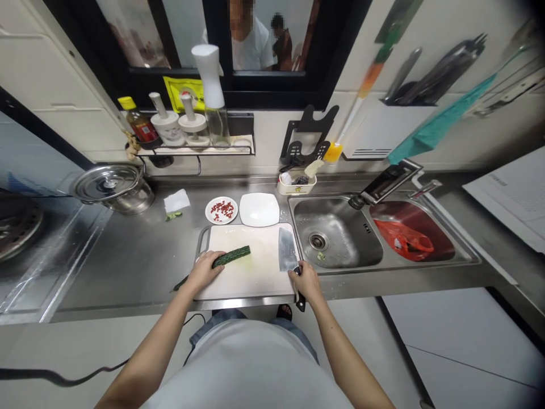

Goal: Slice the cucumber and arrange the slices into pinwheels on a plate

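My left hand (205,271) is closed round a dark green cucumber (233,255) with bumpy skin, which lies slantwise on the white cutting board (259,284). Its right end looks cut off, and a thinner part pokes out left of the hand over the board's edge. At the board's right side a cleaver (288,250) rests with its broad blade flat on the surface. My right hand (306,280) grips its black handle, partly hiding it. Behind the board stand a white rectangular plate (259,209) and a small round plate (221,211) holding chopped red pieces.
To the right is a steel double sink (340,238) with a black faucet (374,190) and a red plastic bag (406,241). A lidded steel pot (114,187) stands at the left, near a white tissue (176,200). Bottles and jars line a wall rack (196,150).
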The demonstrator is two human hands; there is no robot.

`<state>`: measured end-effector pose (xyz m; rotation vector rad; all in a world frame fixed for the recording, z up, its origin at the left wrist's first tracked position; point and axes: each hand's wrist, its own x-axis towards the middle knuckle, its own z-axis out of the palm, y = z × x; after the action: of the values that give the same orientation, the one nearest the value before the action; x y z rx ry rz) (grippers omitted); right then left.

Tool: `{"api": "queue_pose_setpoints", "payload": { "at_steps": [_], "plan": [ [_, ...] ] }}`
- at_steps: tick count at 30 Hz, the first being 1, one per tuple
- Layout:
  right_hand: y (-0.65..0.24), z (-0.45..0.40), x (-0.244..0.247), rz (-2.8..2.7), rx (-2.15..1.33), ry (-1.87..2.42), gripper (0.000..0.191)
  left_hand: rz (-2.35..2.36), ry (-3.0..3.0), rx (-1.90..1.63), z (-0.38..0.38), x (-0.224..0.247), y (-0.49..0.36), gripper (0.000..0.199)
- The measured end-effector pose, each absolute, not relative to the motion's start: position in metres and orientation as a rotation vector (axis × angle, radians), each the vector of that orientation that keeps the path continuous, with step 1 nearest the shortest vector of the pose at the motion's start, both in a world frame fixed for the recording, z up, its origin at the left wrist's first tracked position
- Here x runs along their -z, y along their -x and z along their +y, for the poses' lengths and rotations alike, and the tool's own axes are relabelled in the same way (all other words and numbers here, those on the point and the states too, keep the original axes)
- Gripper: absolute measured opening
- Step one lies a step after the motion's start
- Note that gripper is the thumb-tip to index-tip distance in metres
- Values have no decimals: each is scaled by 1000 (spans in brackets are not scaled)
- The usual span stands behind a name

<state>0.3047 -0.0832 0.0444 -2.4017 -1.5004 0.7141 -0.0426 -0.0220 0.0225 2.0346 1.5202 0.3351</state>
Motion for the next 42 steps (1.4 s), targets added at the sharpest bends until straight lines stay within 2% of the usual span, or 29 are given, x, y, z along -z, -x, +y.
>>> {"api": "queue_pose_setpoints", "payload": {
  "at_steps": [4, 9, 14, 27, 32, 42],
  "plan": [
    [-303, -81, -47, -1401, -843, 2349, 14, 1557, -2079, -322, -25, -25, 39, 42],
    [-298, -83, -41, -1360, -894, 2263, 11, 1652, -2134, -318, -30, -29, 32, 42],
    [-288, -84, -48, -1481, -896, 2299, 15, 1654, -2160, -322, -32, -32, 30, 48],
    [-249, -73, -74, -1899, -1006, 2298, 28, 1558, -2327, -487, -25, -25, 1, 39],
    [-238, -69, -78, -1933, -1005, 2291, 29, 1440, -2416, -477, -20, -20, -17, 30],
    [-228, -70, -73, -1919, -957, 2244, 29, 1448, -2428, -500, -16, -13, -21, 29]
  ]
}}
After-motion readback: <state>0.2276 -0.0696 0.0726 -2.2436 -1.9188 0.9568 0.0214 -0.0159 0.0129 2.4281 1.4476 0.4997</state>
